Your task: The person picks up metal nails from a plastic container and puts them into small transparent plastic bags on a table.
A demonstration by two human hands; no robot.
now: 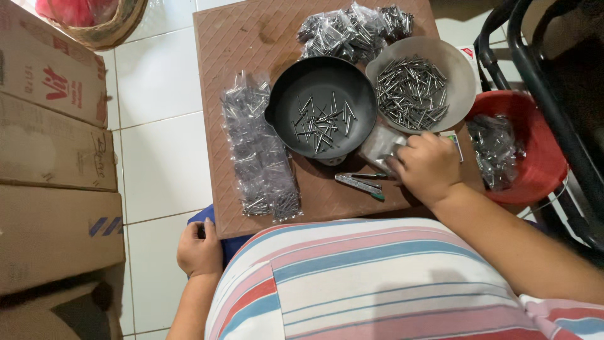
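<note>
Both of your hands were low in the head view. Your right hand point(428, 165) reached across the brown board point(245, 38), knuckles up, fingers curled closed on a small clear plastic bag point(380, 148) at the near edge of the black pan point(321, 104). Your left hand point(199, 250) hung off the board's near left corner, loosely curled against blue cloth point(220, 242); I could not tell whether it gripped anything. Loose nails point(321, 119) lay in the pan, more in the grey bowl point(440, 53) just behind your right hand. A stapler point(360, 183) lay just left of that hand. Packed nail bags point(259, 157) lined the left side, and a red basin point(541, 157) sat to the right.
</note>
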